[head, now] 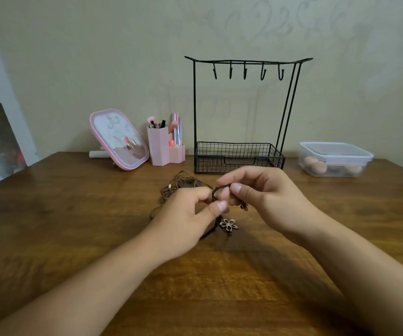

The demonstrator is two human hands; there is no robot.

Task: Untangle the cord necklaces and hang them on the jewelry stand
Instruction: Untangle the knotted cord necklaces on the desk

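Both hands (222, 202) on tangled cords (186, 184)

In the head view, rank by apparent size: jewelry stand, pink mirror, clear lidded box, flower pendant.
1. jewelry stand
2. and 3. clear lidded box and pink mirror: too alike to rank
4. flower pendant, smallest though nearest the camera

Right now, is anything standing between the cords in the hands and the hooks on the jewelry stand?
Nothing visible blocks the way. Both the left hand and right hand pinch the tangled cord necklaces just in front of the jewelry stand. Its five hooks hang bare, with open space above the wire basket.
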